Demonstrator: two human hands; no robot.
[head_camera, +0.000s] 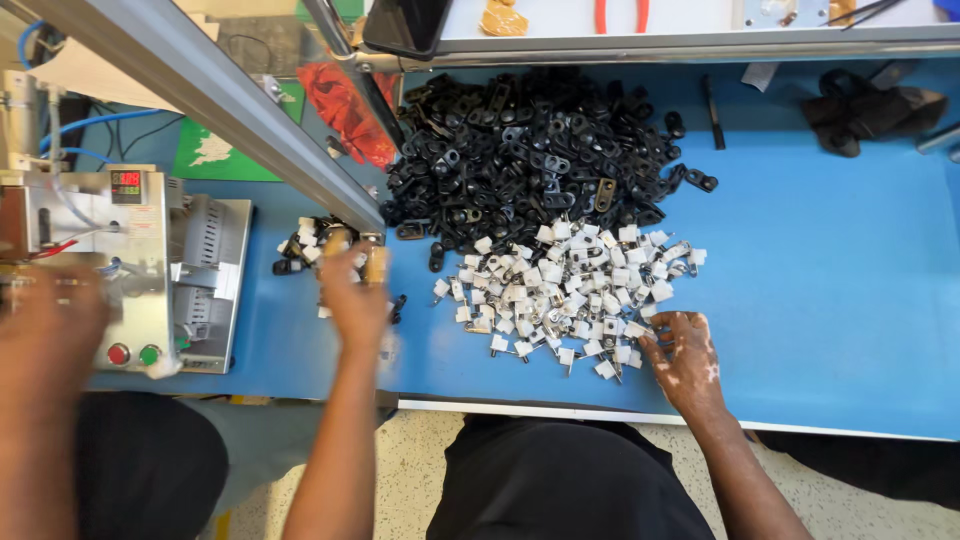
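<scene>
Blue bench (830, 300); right hand (685, 355) fingers spread on white clips (570, 290); left hand (352, 300) blurred, grip unclear; black pile (530, 150) behind.

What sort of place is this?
Probably a small-parts assembly bench in a workshop: heaps of black clips and white clips lie on a blue table, beside a metal machine with buttons.

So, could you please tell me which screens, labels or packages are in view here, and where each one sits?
Small display: on the grey machine at left, a black rectangle with red and green digits.
Dark screen: top centre, hanging over the shelf edge, a black glossy slab, unlit.
Green card: flat on the blue table behind the machine, green with a white shape.
Red bag: crumpled beside the black parts pile.
</scene>
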